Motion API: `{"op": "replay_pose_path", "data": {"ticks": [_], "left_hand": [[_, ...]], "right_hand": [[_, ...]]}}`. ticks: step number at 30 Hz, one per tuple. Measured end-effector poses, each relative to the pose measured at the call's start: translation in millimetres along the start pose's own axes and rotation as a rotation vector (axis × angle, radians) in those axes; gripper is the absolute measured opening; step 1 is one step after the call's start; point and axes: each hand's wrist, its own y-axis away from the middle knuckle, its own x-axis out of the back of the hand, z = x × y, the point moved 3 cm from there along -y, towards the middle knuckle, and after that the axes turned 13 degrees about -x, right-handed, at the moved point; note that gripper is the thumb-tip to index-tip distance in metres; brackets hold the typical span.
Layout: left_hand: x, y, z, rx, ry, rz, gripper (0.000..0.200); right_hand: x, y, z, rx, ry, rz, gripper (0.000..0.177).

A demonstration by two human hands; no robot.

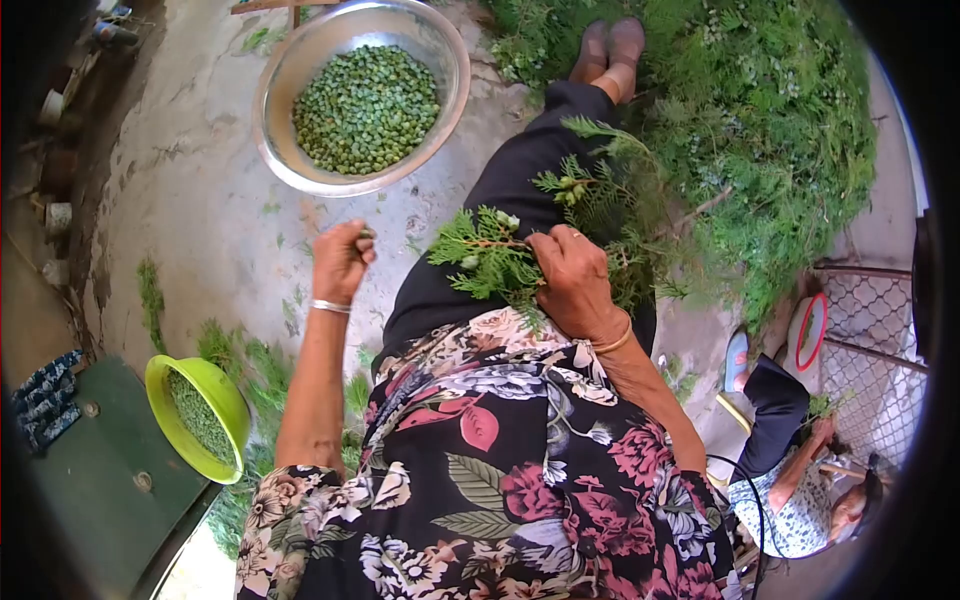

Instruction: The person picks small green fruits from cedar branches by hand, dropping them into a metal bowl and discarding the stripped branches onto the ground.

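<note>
My right hand (574, 278) is closed around a leafy green arborvitae branch (485, 250), which lies across my lap and carries a few pale green cones. To the left, my left hand (343, 262) is raised apart from the branch, its fingers pinched together. A small green cone (367, 233) shows at those fingertips, partly hidden. Beyond my left hand stands a wide metal basin (268, 130) with a heap of picked green cones (365, 110) in it. More of the foliage (630, 200) rests over my leg, beside my right hand.
A large pile of cut branches (760, 140) lies at the upper right, near my feet (610, 55). A yellow-green tub (240, 410) of small green pieces stands at the left, by a dark green panel (110, 470). Another person (790, 490) sits at the lower right, holding a sprig.
</note>
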Motion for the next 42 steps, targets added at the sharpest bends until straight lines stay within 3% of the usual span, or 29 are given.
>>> {"op": "replay_pose_path", "data": {"ticks": [1,3,5,7,9,10,12,16,18,20,21,22,23,27,35,37,42], "left_hand": [[3.2,-0.3,9.0,0.031,0.202,0.011,0.010],[-5.5,-2.2,34.3,0.047,0.283,-0.038,0.011],[-33.5,-11.7,72.8,-0.115,0.325,0.015,0.012],[-47.0,-36.8,107.2,-0.355,0.167,-0.095,0.027],[-79.0,-35.0,152.3,-0.650,-0.458,-0.035,0.044],[-83.9,-45.2,157.8,-0.645,-0.456,-0.045,0.044],[-97.3,-56.1,179.9,-1.255,-1.502,0.156,0.056],[-105.7,-65.0,166.5,-1.216,-1.366,0.230,0.049],[-118.3,-53.2,137.3,-0.891,-0.762,-0.071,0.040],[-150.8,-10.0,107.1,-0.781,-0.735,-0.371,0.029],[-162.7,8.9,87.7,-0.887,-0.818,-0.535,0.024],[-176.8,30.3,74.9,-0.825,-0.961,-0.673,0.026],[-186.3,42.5,58.9,-1.002,-1.104,-0.814,0.026],[-194.4,59.5,34.6,-0.998,-1.409,-0.821,0.023],[-201.5,60.8,37.2,-1.005,-1.609,-0.882,0.021],[-202.8,57.7,28.8,-1.115,-1.621,-0.912,0.019],[-211.4,68.2,28.3,-1.125,-1.757,-0.838,0.017]], "right_hand": [[0.3,-2.4,-1.4,0.032,-0.010,0.022,0.024],[-1.3,-5.4,-4.4,0.036,-0.027,0.026,0.025],[-3.4,-6.7,-4.3,0.028,-0.034,-0.024,0.025],[-2.6,-7.6,-5.2,0.029,-0.030,-0.030,0.025],[-2.0,-5.9,-4.2,0.015,-0.017,-0.033,0.025],[-2.5,-5.0,-3.9,0.015,-0.019,-0.025,0.026],[-1.0,-4.6,-2.6,0.013,-0.019,-0.011,0.027],[-1.6,-5.4,-3.6,0.008,-0.020,-0.024,0.027],[-1.7,-6.5,-4.2,0.015,-0.028,-0.027,0.026],[-1.9,-6.3,-3.6,0.014,-0.011,-0.039,0.026],[-2.2,-6.1,-3.2,0.016,-0.011,-0.043,0.026],[-2.7,-6.4,-3.1,0.019,-0.002,-0.040,0.026],[-3.1,-6.5,-3.2,0.021,0.006,-0.035,0.026],[-2.2,-6.3,-5.9,0.012,0.007,-0.044,0.023],[-4.6,-5.9,-5.3,0.025,0.019,-0.028,0.019],[-5.3,-5.6,-5.1,0.027,0.016,-0.024,0.018],[-5.2,-5.0,-4.0,0.013,0.035,-0.029,0.019]]}}
